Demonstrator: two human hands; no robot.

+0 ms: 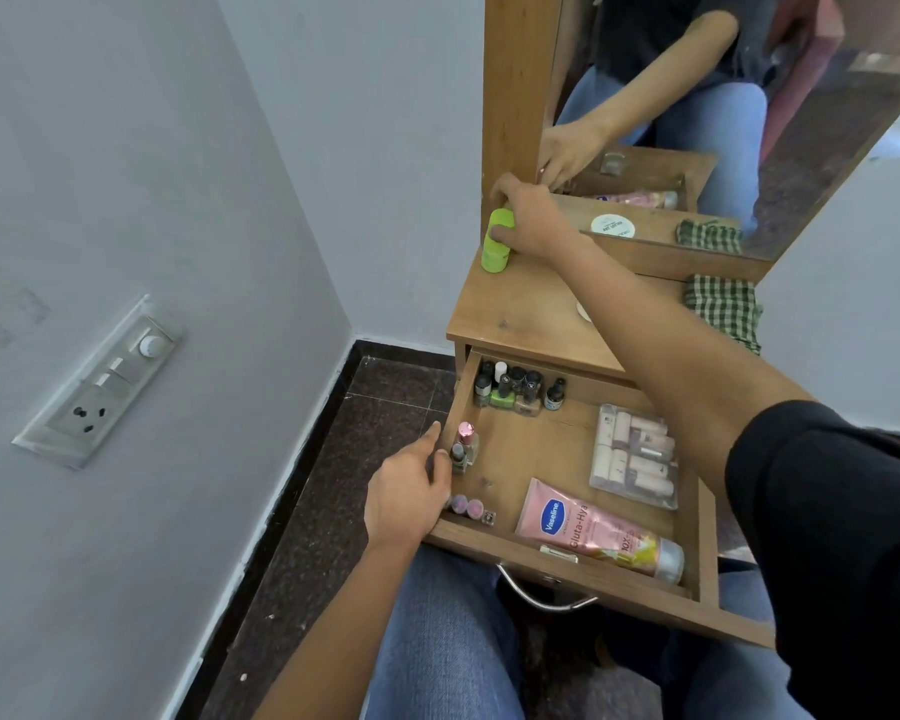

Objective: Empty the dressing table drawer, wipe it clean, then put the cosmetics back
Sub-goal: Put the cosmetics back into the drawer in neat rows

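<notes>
The wooden drawer (552,561) stands pulled open over my lap. It holds a pink Vaseline tube (588,527), a clear pouch of small tubes (637,457), several nail polish bottles (513,389) at the back and two small bottles (463,446) by the left wall. My right hand (528,218) grips a lime green container (495,241) standing on the dressing table top (520,304) at its back left corner. My left hand (411,485) rests at the drawer's left edge, fingers touching the small bottles; whether it holds one I cannot tell.
A green checked cloth (723,309) lies on the table top at the right. A mirror (697,122) behind reflects my arm and a white round jar lid. A grey wall with a switch panel (105,381) is on the left, dark floor tiles (354,433) below.
</notes>
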